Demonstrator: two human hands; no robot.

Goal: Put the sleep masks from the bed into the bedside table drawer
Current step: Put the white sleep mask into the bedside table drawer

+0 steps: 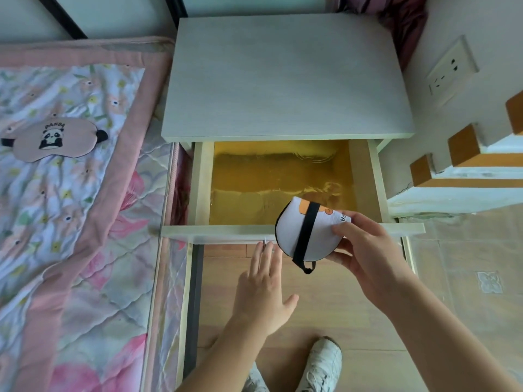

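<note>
The bed (85, 250) is off to the left of the left hand (261, 290), covered in a pink-edged floral quilt (70, 89), and a pink panda sleep mask (52, 140) lies flat on it (strap ends poking out both sides). Straight ahead of that hand sits the pale bedside table (283, 77), its drawer (283, 182) pulled open, gold-lined bottom showing.

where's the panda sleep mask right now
In the head view, the panda sleep mask lies far left on the floral bedspread, left of the bedside table.
</note>
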